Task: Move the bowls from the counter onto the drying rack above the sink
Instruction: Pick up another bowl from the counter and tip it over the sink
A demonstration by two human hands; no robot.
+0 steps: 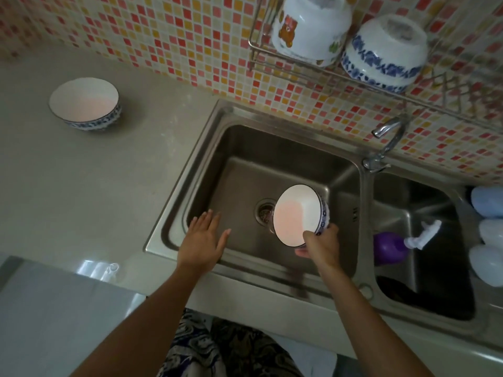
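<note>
My right hand (322, 247) grips a white bowl with a blue patterned rim (295, 214) by its lower edge, tilted on its side over the left sink basin (236, 148). My left hand (202, 240) hovers flat over the basin's front left corner, fingers spread, holding nothing. A second blue-rimmed bowl (84, 103) stands upright on the grey counter (81, 186) at the far left. On the wire drying rack (294, 74) at the top right, a bowl with a bear picture (310, 25) and a blue-flowered bowl (383, 53) rest upside down.
A curved tap (386, 137) rises between the two basins. The right basin holds a purple spray bottle (392, 246). Several pale rounded containers (487, 232) line the right edge. Mosaic tiles cover the wall behind.
</note>
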